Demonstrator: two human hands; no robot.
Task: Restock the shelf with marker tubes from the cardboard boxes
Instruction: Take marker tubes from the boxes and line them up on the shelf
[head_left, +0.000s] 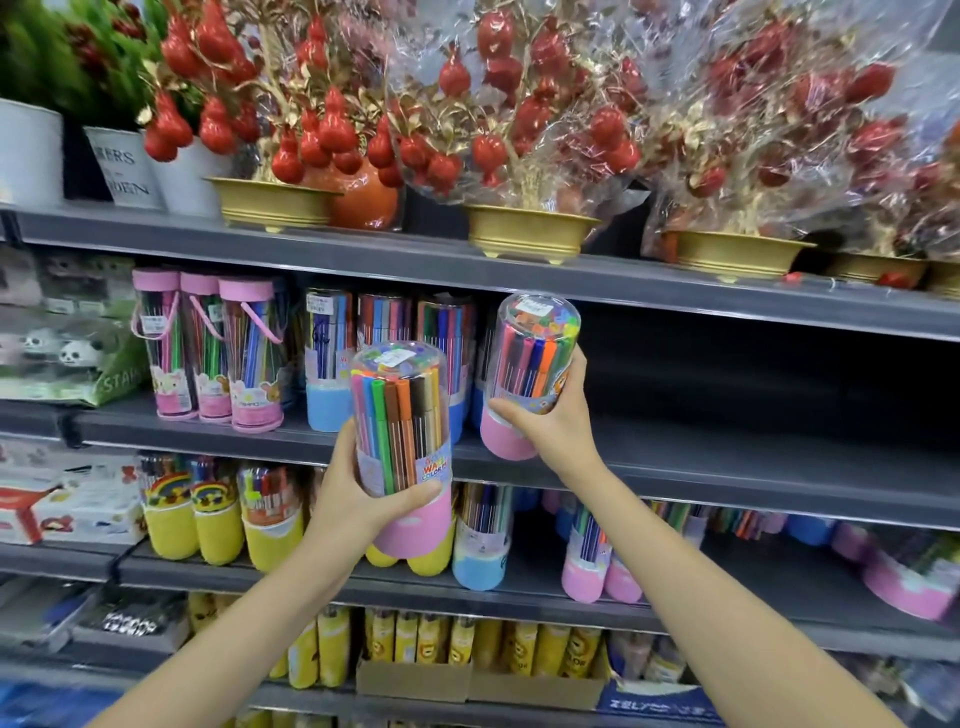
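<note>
Two clear plastic marker tubes with pink bases are held up in front of a dark grey metal shelf (727, 457). The nearer tube (402, 447) is packed with upright felt-tip markers in orange, blue, green, brown and pink, and a white price sticker is seen on its domed top. It is gripped by the left hand (348, 499), whose fingers are curled round the lower part where the printed label meets the pink base.

The second tube (530, 374), also filled with coloured markers and tilted slightly to the right, is gripped by the right hand (556, 415), with the thumb laid across its front just above the pink base. Its base is held just over the front edge of the shelf; whether it touches cannot be told.

Behind the tubes, blue-based marker tubes (332, 358) and pink-lidded tubes with handles (208, 343) are stood on the same shelf. The shelf to the right of the second tube is dark. Yellow-based tubes (218, 514) are ranged on the shelf below, and gold pots of red ornamental fruit (530, 228) on the one above.
</note>
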